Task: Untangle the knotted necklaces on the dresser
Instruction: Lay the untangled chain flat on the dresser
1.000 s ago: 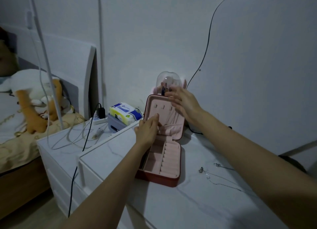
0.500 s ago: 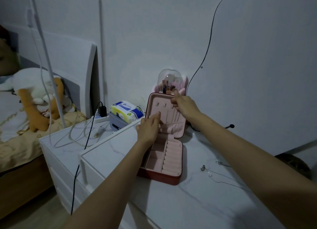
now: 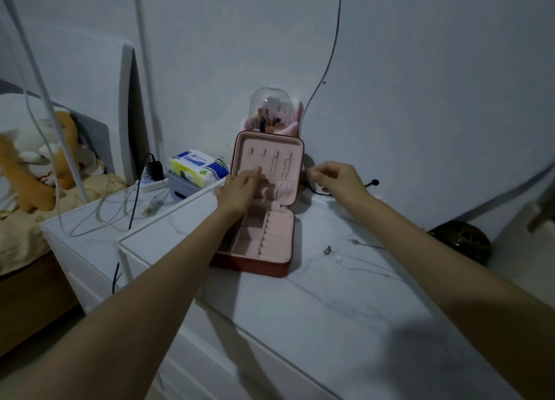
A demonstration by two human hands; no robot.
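A red jewelry box (image 3: 255, 264) with a pink lining stands open on the white marble-look dresser (image 3: 300, 315), its lid (image 3: 295, 150) upright. Thin chains (image 3: 279, 164) hang from hooks inside the lid. My left hand (image 3: 240, 189) reaches into the box, its fingers curled on the gathered pocket at the bottom of the lid. My right hand (image 3: 336, 179) hovers just right of the lid with curled fingers, thumb and forefinger tips together; nothing shows between them. Thin silver necklaces (image 3: 345, 255) lie loose on the dresser to the right of the box.
A clear dome with small cosmetics (image 3: 270, 111) stands behind the box against the wall. A tissue pack (image 3: 198, 167) on a grey case, a charger (image 3: 154, 168) and white cables (image 3: 120, 213) lie left. A black cable (image 3: 327, 57) runs up the wall. A plush toy (image 3: 33, 156) lies on the bed.
My right hand left the top of the lid and moved right and down, clear of the box. My left hand stayed at the lid pocket. The view shifted slightly.
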